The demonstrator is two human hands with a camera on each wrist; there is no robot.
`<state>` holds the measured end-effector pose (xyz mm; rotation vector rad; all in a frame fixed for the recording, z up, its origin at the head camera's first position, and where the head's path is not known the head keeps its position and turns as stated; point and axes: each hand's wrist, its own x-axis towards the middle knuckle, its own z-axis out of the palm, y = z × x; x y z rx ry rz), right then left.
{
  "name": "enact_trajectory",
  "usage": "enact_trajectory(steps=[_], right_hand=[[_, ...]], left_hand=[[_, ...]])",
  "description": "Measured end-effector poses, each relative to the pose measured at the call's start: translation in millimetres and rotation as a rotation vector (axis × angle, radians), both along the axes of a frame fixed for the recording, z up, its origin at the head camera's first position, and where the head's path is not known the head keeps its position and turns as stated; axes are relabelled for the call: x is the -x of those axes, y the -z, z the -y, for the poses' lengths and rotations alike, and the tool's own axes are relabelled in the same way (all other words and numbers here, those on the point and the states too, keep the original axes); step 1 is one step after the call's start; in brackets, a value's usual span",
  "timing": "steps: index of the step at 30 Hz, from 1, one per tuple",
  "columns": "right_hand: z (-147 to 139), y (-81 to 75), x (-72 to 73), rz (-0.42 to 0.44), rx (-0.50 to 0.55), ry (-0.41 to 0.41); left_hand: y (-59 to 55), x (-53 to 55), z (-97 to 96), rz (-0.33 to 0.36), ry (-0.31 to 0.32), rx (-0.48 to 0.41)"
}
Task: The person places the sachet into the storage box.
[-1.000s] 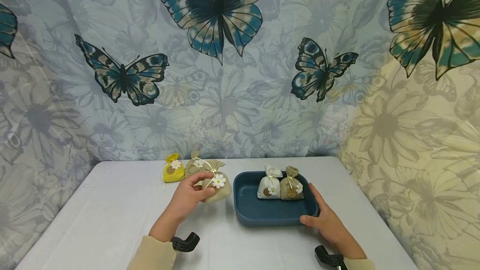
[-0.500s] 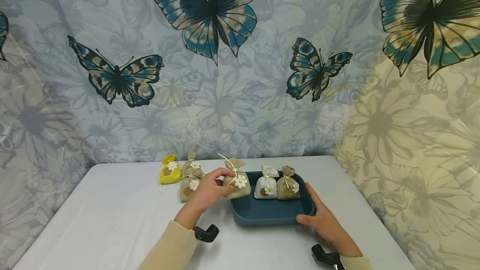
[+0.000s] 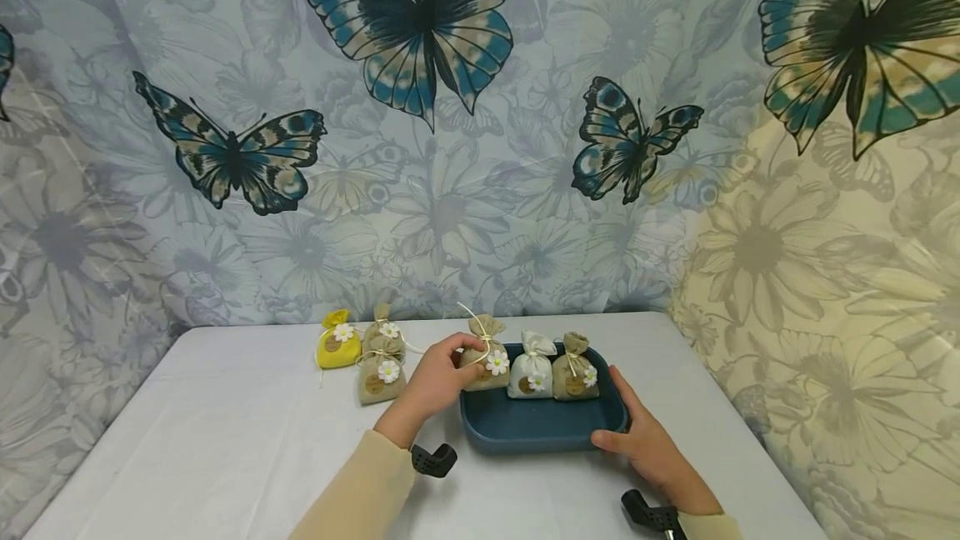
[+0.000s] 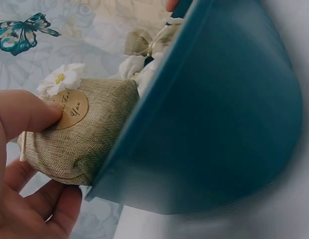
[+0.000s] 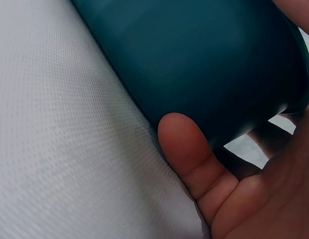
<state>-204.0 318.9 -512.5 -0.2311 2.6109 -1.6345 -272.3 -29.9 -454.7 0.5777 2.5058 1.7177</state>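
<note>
My left hand (image 3: 435, 377) pinches a beige burlap sachet (image 3: 480, 377) by its upper part, thumb in front. It is at the left end of the blue tray (image 3: 525, 427), tilted in the left wrist view, with a daisy and a round label. Whether its base touches the tray floor, I cannot tell. A white sachet (image 3: 531, 377) and another beige sachet (image 3: 576, 379) stand side by side along the tray's back. My right hand (image 3: 651, 448) grips the tray's right end, its thumb on the front corner and its fingers along the side.
Left of the tray, a yellow sachet (image 3: 339, 348) and two beige sachets, one front sachet (image 3: 381, 386) and one rear sachet (image 3: 384, 325), sit on the white-covered table (image 3: 225, 440). Behind the table hangs a butterfly-print cloth (image 3: 450, 232).
My left hand has carried the beige sachet rightward from beside the other sachets to the tray's left end. My right hand stays on the tray. The head view has shifted slightly.
</note>
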Motion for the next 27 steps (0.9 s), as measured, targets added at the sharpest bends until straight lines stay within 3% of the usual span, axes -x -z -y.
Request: enact_trajectory(steps=[14, 19, 22, 27], right_hand=[[0.6, 0.5, -0.1, -0.001, 0.015, 0.0], [0.5, 0.2, -0.2, 0.001, 0.023, -0.004], [0.3, -0.2, -0.2, -0.003, 0.016, -0.005], [0.8, -0.9, 0.5, 0.015, 0.018, 0.0]], left_hand=[[12.4, 10.1, -5.8, 0.0, -0.036, -0.005], [23.1, 16.0, -6.6, -0.033, -0.023, 0.086], [29.0, 18.1, -6.4, -0.004, -0.03, 0.115], [34.1, 19.7, -5.2, 0.065, -0.052, 0.091]])
